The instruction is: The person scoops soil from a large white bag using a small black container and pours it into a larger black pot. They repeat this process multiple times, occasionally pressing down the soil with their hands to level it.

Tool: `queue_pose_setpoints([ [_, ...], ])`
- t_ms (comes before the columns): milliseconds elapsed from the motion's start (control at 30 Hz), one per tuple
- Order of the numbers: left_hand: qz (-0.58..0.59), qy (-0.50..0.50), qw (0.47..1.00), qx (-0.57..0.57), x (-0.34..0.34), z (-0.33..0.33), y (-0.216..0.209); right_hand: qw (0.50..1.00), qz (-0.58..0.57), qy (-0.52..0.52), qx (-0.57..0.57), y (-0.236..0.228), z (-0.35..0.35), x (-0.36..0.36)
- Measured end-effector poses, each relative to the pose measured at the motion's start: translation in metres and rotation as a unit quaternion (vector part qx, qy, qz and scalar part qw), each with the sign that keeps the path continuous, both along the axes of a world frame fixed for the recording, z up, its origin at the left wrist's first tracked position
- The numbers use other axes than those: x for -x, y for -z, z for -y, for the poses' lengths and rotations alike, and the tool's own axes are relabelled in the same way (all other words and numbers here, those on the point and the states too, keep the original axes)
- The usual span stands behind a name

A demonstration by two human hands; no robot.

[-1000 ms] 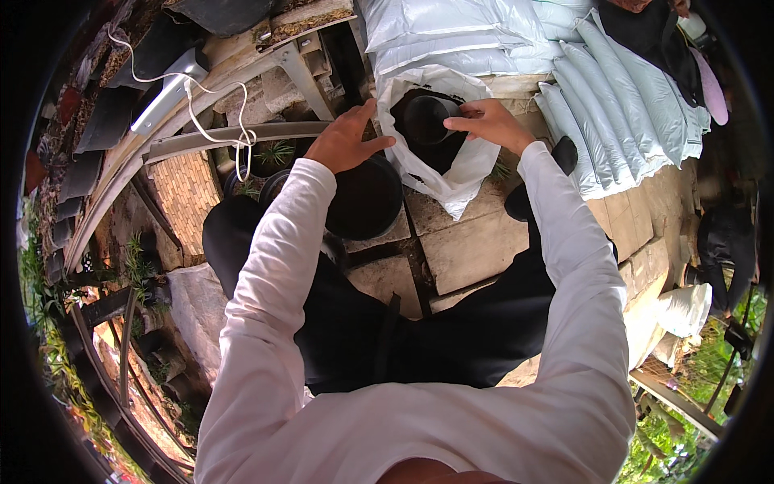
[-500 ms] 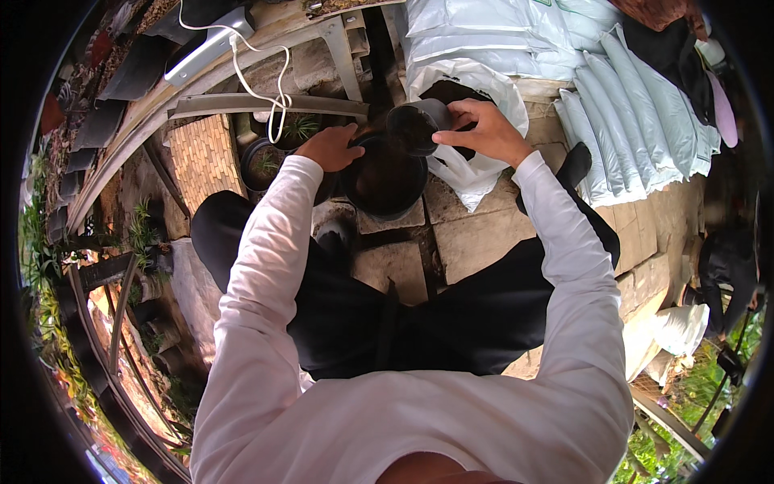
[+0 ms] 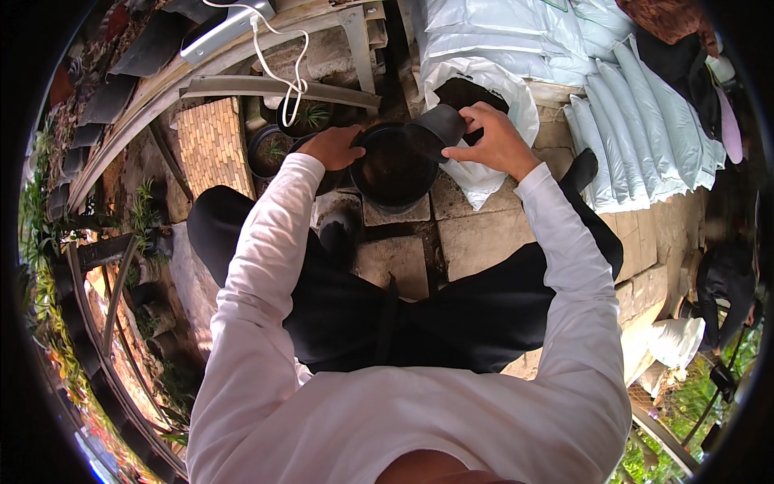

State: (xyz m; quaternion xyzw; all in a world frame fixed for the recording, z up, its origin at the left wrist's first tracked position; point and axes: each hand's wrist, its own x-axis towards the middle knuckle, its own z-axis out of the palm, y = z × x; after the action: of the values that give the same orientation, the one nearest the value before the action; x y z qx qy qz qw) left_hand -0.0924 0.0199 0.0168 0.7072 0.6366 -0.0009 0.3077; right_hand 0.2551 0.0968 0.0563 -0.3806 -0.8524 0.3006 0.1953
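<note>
A large round black plant pot (image 3: 390, 179) stands on the paving before me, dark soil inside. My left hand (image 3: 332, 148) is closed at its left rim, thumb and fingers on the edge. My right hand (image 3: 496, 139) grips a smaller black pot (image 3: 436, 130) between thumb and fingers. That small pot is tilted with its mouth down to the left, over the right side of the large pot. Just behind it, an open white sack (image 3: 522, 109) shows dark soil (image 3: 472, 93) inside.
Full pale sacks (image 3: 500, 32) are stacked at the back, and more (image 3: 645, 121) lean at the right. Potted plants (image 3: 270, 150) and a tile-patterned panel (image 3: 211, 145) stand at left. A white cable (image 3: 300, 85) hangs nearby. Another person (image 3: 726, 282) shows at the far right.
The small pot has tipped further over the large pot, so its inside no longer shows. Soil falling from it has stopped showing. My left hand stays by the large pot's rim.
</note>
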Motion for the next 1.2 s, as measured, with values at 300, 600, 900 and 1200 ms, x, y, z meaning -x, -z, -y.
queue_pose_setpoints([
  [300, -0.017, 0.011, 1.0, 0.014, -0.003, -0.002, -0.005, 0.996, -0.004, -0.064, 0.055, -0.002, 0.008, 0.005],
  [600, -0.015, 0.004, 1.0, 0.014, -0.002, -0.002, -0.003, 0.996, -0.012, -0.07, 0.053, -0.005, 0.022, 0.023],
  [900, 0.006, -0.014, 1.0, 0.002, -0.002, 0.0, -0.004, 0.991, -0.02, -0.085, 0.1, -0.006, 0.023, 0.019],
  [1200, -0.016, 0.006, 1.0, -0.008, -0.009, -0.008, -0.008, 0.99, 0.008, -0.113, 0.083, -0.02, 0.029, 0.017],
])
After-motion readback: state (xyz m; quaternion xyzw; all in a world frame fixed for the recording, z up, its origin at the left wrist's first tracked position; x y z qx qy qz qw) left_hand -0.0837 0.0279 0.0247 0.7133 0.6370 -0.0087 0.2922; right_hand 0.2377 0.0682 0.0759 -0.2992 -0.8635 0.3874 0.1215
